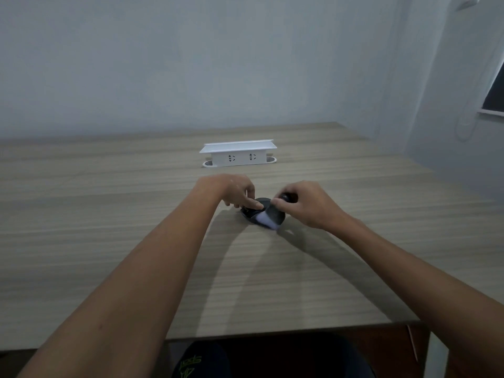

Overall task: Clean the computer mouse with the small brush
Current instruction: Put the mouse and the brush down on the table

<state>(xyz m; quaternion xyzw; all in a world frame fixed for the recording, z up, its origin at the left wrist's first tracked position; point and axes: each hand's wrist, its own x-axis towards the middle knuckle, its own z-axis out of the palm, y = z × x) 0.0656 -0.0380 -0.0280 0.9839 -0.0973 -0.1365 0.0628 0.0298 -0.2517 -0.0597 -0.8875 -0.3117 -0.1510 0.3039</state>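
Note:
A black computer mouse [272, 213] lies on the wooden table [109, 214], a little past its middle. My left hand [237, 190] pins it from the left, fingertips pressed on its top and left edge. My right hand [308, 204] is closed around the dark handle of a small brush [268, 221]. The brush's pale bristles rest on the near right side of the mouse. Much of the mouse is hidden under my fingers and the brush.
A white pop-up power socket box [238, 154] stands on the table behind the mouse. Grey walls close off the back and right. The table's near edge [272, 334] runs just above my lap.

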